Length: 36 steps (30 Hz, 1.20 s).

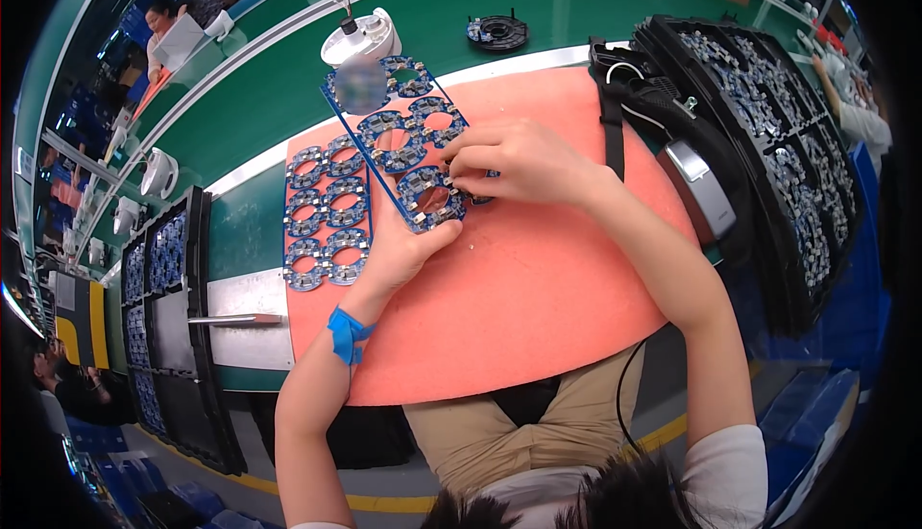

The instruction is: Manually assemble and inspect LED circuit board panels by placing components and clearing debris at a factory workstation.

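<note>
Raised at a tilt over the pink mat (538, 289) is a blue circuit board panel (403, 156) made of joined ring-shaped boards. My left hand (396, 255), with a blue band (348, 335) at the wrist, grips its near end, thumb on top. My right hand (523, 159) is closed at the panel's near right edge, fingertips bent against a ring-shaped board there. That board is partly hidden by the fingers, so whether it is still joined cannot be seen. Another panel (327, 212) of the same kind lies flat on the mat to the left.
Black trays of circuit boards stand at the left (202, 279) and right (764, 135). A dark bag with a grey device (699, 188) sits beside the mat. Beyond are a white round housing (360, 41) and a black ring-shaped part (497, 33) on the green surface (576, 6).
</note>
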Motion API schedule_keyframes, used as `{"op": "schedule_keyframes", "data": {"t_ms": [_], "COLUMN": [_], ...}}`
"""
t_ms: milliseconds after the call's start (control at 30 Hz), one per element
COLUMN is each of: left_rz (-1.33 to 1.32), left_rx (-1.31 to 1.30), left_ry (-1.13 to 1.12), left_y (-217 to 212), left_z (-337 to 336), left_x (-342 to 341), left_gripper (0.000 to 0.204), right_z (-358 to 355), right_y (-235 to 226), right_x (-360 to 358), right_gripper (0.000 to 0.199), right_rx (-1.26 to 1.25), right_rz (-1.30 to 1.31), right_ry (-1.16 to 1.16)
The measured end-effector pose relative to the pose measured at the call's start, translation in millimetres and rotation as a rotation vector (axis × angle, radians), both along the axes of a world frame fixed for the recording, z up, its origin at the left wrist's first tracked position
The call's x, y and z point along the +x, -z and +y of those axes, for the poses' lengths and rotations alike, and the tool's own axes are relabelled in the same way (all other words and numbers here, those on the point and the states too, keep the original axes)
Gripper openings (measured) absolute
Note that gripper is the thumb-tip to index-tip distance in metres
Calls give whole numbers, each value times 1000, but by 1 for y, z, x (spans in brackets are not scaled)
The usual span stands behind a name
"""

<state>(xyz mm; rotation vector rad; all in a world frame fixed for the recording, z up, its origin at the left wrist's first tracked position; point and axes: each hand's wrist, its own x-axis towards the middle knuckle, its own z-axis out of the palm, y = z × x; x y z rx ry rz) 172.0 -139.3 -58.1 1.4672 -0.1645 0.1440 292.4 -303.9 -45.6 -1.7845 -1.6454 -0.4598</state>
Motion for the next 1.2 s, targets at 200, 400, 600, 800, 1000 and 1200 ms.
{"op": "schedule_keyframes", "data": {"t_ms": [200, 400, 600, 800, 1000, 1200], "left_rz": [10, 9, -21, 23, -20, -38], "left_rx": [31, 19, 34, 70, 81, 115], "left_ry": [4, 14, 22, 35, 16, 34], "left_y": [3, -3, 4, 0, 3, 5], "left_z": [3, -1, 4, 3, 4, 5], "left_x": [0, -2, -2, -4, -2, 3], "left_gripper": [107, 106, 102, 98, 110, 103], "right_z": [3, 7, 19, 17, 18, 15], "right_y": [2, -2, 6, 4, 0, 0], "right_x": [-8, -13, -21, -24, -30, -30], "right_gripper": [12, 15, 16, 22, 23, 19], "right_rx": [-23, 23, 166, 138, 181, 106], "right_rz": [-92, 133, -73, 164, -47, 181], "right_ry": [69, 36, 0, 21, -74, -40]}}
